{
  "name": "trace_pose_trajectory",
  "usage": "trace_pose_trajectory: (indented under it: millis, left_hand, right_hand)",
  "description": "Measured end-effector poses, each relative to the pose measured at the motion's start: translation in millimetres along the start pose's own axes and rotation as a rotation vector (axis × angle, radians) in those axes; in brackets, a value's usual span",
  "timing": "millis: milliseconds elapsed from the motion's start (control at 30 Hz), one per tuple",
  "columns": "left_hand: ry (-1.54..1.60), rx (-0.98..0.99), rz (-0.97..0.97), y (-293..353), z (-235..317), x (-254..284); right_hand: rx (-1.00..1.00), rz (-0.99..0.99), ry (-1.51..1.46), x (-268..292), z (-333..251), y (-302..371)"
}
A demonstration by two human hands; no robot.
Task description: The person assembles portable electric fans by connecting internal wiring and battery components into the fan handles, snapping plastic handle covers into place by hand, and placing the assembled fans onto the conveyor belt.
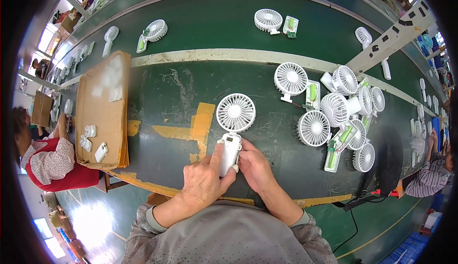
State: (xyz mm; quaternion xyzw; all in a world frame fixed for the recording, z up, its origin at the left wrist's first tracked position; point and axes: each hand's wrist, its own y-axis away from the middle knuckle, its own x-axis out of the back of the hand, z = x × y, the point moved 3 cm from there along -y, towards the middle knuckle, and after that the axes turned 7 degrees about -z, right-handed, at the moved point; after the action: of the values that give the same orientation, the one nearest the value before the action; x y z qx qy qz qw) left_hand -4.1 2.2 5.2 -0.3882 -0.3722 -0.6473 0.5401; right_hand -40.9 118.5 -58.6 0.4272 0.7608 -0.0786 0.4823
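Observation:
A white handheld fan (236, 113) lies in front of me on the dark green worktable (167, 92), its round grille pointing away from me and its handle (230, 153) toward me. A small dark window shows near the top of the handle. My left hand (205, 178) grips the handle from the left, with the thumb at its lower end and the fingers along its side. From the right, my right hand (256, 168) closes on the handle's edge near the upper part, its fingertips partly hidden. Several partly open fans (334, 109) with green cells and circuit boards are heaped to the right.
On the left a cardboard tray (102, 116) holds white casing pieces (101, 152) and plastic bags. Beyond a pale rail (200, 55), more fans (268, 20) lie on a green belt (210, 25). A slanted white beam (391, 37) crosses at right. Co-workers sit on both sides.

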Motion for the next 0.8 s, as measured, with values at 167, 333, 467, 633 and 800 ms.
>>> trace_pose_trajectory:
  millis: [167, 333, 467, 633, 800]
  left_hand:
    - [-0.002, 0.019, -0.014, 0, -3, -4]
    - [-0.002, 0.023, -0.019, 0, -4, -5]
    - [0.018, 0.009, -0.019, 0, -9, -7]
    - [0.000, -0.006, -0.024, 0, -11, -8]
    - [-0.049, -0.066, -0.005, 2, -12, -15]
  right_hand:
    - [0.007, -0.032, 0.023, -1, 0, -1]
    - [0.000, -0.036, 0.080, -6, -1, 1]
    - [-0.011, -0.047, 0.108, -7, -1, 2]
    - [0.013, -0.035, 0.153, -3, 5, 0]
    - [0.090, 0.076, 0.361, -6, 10, -3]
